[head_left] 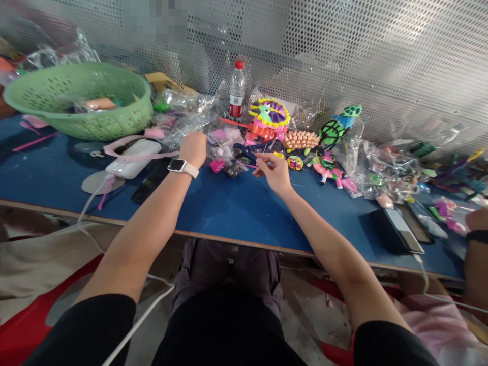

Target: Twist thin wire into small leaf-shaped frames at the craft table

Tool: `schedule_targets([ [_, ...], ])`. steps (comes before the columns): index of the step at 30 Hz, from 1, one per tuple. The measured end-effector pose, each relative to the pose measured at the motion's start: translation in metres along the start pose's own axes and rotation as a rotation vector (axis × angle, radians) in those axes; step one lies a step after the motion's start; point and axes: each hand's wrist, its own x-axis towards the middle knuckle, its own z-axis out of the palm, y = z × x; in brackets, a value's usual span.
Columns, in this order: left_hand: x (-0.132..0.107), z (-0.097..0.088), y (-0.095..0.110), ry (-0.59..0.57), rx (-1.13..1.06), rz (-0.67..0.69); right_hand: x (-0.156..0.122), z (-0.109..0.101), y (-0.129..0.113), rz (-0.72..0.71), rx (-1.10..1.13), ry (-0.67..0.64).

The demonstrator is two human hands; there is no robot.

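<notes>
My left hand, with a white watch on its wrist, reaches forward into a heap of small clear plastic bags on the blue table. Its fingers are hidden behind the back of the hand. My right hand is closed in a pinch near the middle of the table, holding something thin that I cannot make out. Blue-handled scissors lie just beyond it. Colourful felt toys lie further back.
A green perforated basket stands at the back left, a water bottle at the back middle. A white power bank and a dark phone lie left; another phone lies right. Another person's arm shows at the right edge.
</notes>
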Motion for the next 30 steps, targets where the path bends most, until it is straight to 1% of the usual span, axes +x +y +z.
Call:
schedule_targets([
  [1,-0.001,-0.003,0.002,-0.013,0.053,-0.062,0.000,0.000,0.000,-0.002,-0.013,0.000],
  [3,-0.006,-0.010,0.007,-0.012,0.109,-0.092,-0.001,-0.002,-0.003,-0.009,-0.061,-0.002],
  [5,-0.011,-0.015,0.014,0.019,0.141,-0.106,-0.001,-0.007,-0.010,-0.030,-0.145,-0.023],
  [8,-0.017,-0.018,0.019,0.055,0.172,-0.124,-0.001,-0.018,-0.029,-0.118,-0.355,-0.073],
  [10,-0.019,-0.017,0.021,0.066,0.168,-0.134,0.000,-0.028,-0.044,-0.173,-0.529,-0.052],
  [12,-0.020,-0.015,0.023,0.079,0.152,-0.117,0.002,-0.039,-0.058,-0.164,-0.666,-0.035],
  [14,-0.022,-0.012,0.029,0.096,0.128,-0.054,0.004,-0.053,-0.066,-0.097,-0.800,-0.097],
  [17,-0.028,-0.006,0.049,0.113,0.083,0.112,0.001,-0.076,-0.064,-0.031,-0.977,-0.278],
  [18,-0.031,-0.004,0.057,0.118,0.063,0.183,-0.001,-0.083,-0.060,-0.010,-1.007,-0.309],
  [21,-0.043,0.005,0.085,0.162,-0.022,0.407,-0.005,-0.099,-0.048,0.102,-1.032,-0.341],
  [22,-0.049,0.009,0.094,0.152,-0.054,0.466,-0.006,-0.102,-0.045,0.135,-1.034,-0.347],
  [23,-0.054,0.012,0.102,0.116,-0.079,0.513,-0.006,-0.104,-0.042,0.158,-1.036,-0.352],
  [26,-0.067,0.024,0.118,-0.037,-0.122,0.606,-0.004,-0.106,-0.038,0.159,-1.022,-0.366],
  [28,-0.072,0.030,0.122,-0.090,-0.149,0.620,-0.003,-0.106,-0.037,0.123,-0.991,-0.369],
  [30,-0.073,0.033,0.122,-0.104,-0.189,0.611,-0.004,-0.104,-0.036,0.084,-0.955,-0.358],
])
